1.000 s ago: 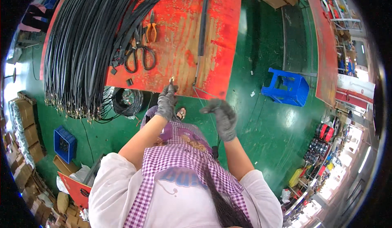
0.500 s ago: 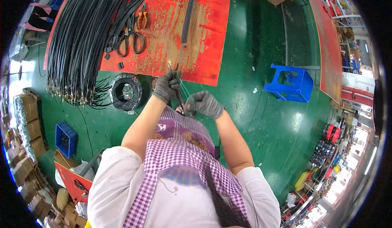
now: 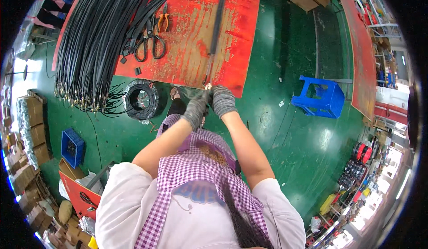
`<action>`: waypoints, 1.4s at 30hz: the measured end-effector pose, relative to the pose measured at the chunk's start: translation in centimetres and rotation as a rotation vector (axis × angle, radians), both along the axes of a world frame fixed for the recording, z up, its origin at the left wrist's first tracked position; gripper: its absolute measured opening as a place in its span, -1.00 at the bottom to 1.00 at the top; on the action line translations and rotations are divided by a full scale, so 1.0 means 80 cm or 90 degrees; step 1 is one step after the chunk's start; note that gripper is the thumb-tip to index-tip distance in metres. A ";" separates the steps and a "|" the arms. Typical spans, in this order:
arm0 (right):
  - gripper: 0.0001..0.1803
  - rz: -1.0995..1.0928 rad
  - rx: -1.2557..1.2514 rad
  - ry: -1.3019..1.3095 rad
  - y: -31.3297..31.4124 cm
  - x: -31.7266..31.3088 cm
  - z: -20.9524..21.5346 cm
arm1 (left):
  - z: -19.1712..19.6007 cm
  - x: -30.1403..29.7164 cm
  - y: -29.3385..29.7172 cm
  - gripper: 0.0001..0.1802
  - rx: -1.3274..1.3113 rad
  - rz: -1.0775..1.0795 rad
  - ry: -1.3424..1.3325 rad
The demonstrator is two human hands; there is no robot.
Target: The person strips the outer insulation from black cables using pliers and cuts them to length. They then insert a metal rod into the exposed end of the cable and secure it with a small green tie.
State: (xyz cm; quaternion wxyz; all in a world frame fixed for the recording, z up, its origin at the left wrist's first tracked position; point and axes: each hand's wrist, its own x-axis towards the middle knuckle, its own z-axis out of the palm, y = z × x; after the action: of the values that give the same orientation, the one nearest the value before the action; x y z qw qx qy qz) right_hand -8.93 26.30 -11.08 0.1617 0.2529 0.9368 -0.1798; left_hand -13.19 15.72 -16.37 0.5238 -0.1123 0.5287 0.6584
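Note:
My two hands, in grey knit gloves, meet at the front edge of the red table. My right hand is closed, fingers curled at the end of a thin black cable. A bright brass-coloured tip shows just beyond the fingers. My left hand presses against it, closed and somewhat blurred; what it grips is hidden. Away from my hands, the cable leads into a long black sleeve lying on the table.
Left on the table lies a thick bundle of black cables, their metal ends hanging over the edge. Black-handled scissors and orange-handled pliers lie beside it. A cable coil and blue crate are below; a blue stool stands right.
My right hand has moved up and left to the table edge, beside my left hand. The left has shifted lower and slightly right. The green strand and dark tool between them no longer show.

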 end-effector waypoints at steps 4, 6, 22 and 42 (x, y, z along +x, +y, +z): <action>-0.69 0.026 0.050 0.191 -0.021 -0.019 0.008 | -0.084 -0.035 -0.023 -0.64 0.004 -0.011 0.195; -0.72 0.048 -0.002 0.214 -0.008 -0.029 0.025 | -0.021 -0.062 0.009 -0.65 -0.156 -0.175 0.228; -0.67 -0.499 -1.185 0.501 0.012 -0.092 -0.022 | -0.009 -0.149 -0.012 -0.78 -0.150 -0.427 0.332; -0.62 -0.537 -0.700 0.416 0.000 -0.120 -0.068 | 0.037 -0.189 -0.171 -0.83 -0.112 -0.369 -0.098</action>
State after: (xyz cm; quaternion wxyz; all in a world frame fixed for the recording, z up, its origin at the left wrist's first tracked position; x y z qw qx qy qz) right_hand -18.52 26.27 -16.51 -0.1035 0.4060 0.5369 -0.7322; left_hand -28.27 2.08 -13.38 0.7163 -0.0514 0.5524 0.4232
